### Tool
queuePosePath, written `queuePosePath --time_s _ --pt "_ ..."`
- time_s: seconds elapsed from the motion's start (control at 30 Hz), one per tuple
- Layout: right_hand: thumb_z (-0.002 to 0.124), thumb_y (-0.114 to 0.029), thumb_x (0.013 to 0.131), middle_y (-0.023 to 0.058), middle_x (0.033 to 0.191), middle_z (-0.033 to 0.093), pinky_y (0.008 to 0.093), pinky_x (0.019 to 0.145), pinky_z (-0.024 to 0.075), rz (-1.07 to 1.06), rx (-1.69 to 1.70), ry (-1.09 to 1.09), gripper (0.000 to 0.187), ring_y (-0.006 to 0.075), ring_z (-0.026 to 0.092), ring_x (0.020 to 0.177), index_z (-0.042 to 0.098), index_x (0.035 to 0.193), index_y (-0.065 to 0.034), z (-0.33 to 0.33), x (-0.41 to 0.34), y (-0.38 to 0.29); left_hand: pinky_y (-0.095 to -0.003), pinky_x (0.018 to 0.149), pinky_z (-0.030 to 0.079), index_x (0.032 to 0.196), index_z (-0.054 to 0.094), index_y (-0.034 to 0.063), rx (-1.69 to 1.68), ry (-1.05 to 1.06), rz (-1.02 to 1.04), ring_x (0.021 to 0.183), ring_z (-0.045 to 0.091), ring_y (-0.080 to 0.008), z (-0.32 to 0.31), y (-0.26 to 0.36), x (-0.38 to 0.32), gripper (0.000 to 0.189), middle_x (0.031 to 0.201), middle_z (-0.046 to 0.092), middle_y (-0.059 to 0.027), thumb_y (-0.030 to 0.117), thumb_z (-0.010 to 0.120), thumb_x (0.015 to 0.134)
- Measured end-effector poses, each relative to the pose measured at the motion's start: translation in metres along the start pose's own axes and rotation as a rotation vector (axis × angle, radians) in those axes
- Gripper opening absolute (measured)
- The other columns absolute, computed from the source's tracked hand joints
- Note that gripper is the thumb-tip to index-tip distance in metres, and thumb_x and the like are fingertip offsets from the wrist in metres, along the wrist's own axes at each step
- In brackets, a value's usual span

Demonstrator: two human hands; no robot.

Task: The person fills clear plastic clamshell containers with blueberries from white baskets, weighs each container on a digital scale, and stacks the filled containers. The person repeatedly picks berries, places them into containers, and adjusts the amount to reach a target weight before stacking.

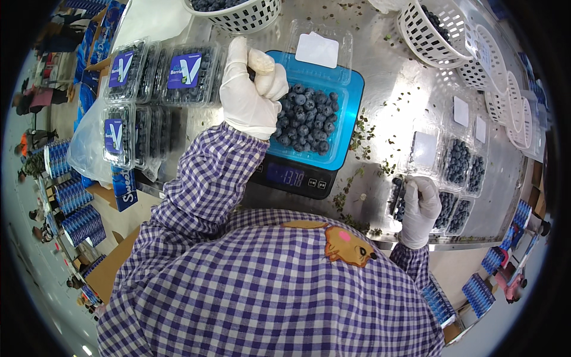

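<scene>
My left hand [254,91], in a white glove, is curled above the left edge of a digital scale. A dark thing, seemingly a blueberry, shows between its thumb and bent fingers. On the scale's blue platform [354,102] rests an open clear plastic clamshell [332,154] with a layer of blueberries [308,118] inside. Its lid [345,40] lies folded back, with a white pad [317,50] on it. At the right, my gloved right hand [419,207] pinches the near edge area of another blueberry clamshell [396,201], partly hidden by the fingers.
Closed, labelled blueberry clamshells [189,76] stand in rows at the left. Several open filled ones [457,160] lie at the right. White perforated baskets [243,15] stand along the back and right. Leaf debris [361,134] litters the steel table [379,89]. Cartons [122,187] stand beyond its left edge.
</scene>
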State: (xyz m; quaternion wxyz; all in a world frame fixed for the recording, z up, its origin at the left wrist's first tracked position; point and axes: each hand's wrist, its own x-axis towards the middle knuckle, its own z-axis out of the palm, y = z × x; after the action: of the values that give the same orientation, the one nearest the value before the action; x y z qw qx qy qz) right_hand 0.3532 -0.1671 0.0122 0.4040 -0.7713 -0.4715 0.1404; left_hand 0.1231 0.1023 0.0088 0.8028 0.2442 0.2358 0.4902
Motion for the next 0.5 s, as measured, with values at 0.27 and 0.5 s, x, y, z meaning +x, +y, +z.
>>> queuePosePath --time_s 0.27,0.5 --pt "0.071 -0.005 0.094 0.0074 0.087 0.067 0.0276 0.066 0.0486 0.009 0.039 -0.029 0.004 0.0149 0.061 0.074 0.071 0.096 -0.0012 0.001 -0.007 -0.006 -0.0278 0.037 0.015 0.059 0.035 0.0184 -0.164 -0.077 -0.111 0.04 0.019 -0.0085 -0.012 0.055 -0.068 0.058 0.049 0.022 0.0065 0.04 0.033 0.113" --pt "0.073 -0.001 0.09 0.0089 0.084 0.067 0.0276 0.062 0.0483 -0.088 0.101 -0.095 0.008 0.0166 0.061 0.069 0.067 0.095 -0.0024 0.021 -0.033 -0.011 -0.0254 0.039 0.018 0.07 0.052 0.0125 -0.375 0.213 -0.263 0.043 0.024 -0.0088 -0.07 0.058 -0.18 0.054 0.05 0.029 0.0041 0.041 0.035 0.112"
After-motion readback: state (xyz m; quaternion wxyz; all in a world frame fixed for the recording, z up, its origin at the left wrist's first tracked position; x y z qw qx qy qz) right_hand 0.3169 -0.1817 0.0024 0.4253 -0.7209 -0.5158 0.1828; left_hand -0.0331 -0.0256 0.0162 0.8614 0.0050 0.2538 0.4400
